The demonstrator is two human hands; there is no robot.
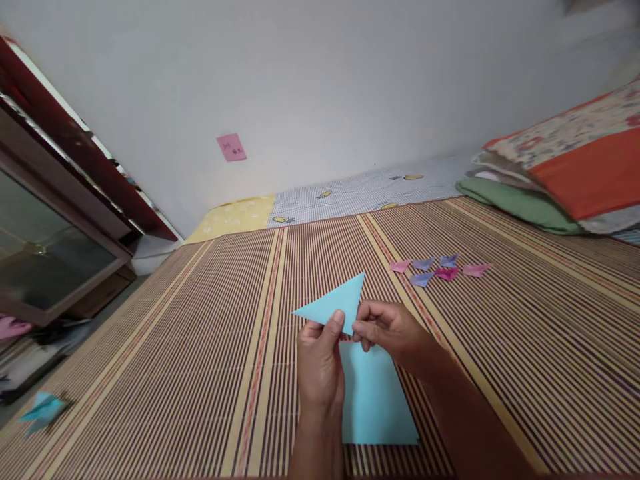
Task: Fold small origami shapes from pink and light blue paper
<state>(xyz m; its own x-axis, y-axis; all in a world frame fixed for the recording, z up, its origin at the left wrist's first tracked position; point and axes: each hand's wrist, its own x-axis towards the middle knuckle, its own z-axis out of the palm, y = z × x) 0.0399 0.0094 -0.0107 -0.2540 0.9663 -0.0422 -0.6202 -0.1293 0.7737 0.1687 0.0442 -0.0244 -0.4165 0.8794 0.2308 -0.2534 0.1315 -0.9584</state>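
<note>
A blue paper triangle (pixel 336 300) is held above the striped mat (pixel 200 360) — clamped under the thumb of the left hand (pixel 321 367), its near corner pinched between thumb and curled fingers of the right hand (pixel 393 328). A blue sheet (pixel 377 403) is partly hidden beneath them.

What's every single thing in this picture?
Mat: 1, striped tan, middle
Wall: 1, pale grey, behind
Folded triangle: 1, light blue, held at centre
Paper: 1 visible, light blue, below triangle
Small folded papers: 6, pinks and purples, right
Blurred folded thing: 1, blue, lower left
Note: 1, pink, on wall
Cloth: 2 parts, yellow and checked, by wall
Bedding: 1 pile, orange and green, right
Glass panel: 1, grey, left
Red bar: 1, dark red, upper left
Clutter: uncountable, mixed, lower left
Left grip: 1, bare, pinching triangle
Right grip: 1, bare, at triangle's edge
</note>
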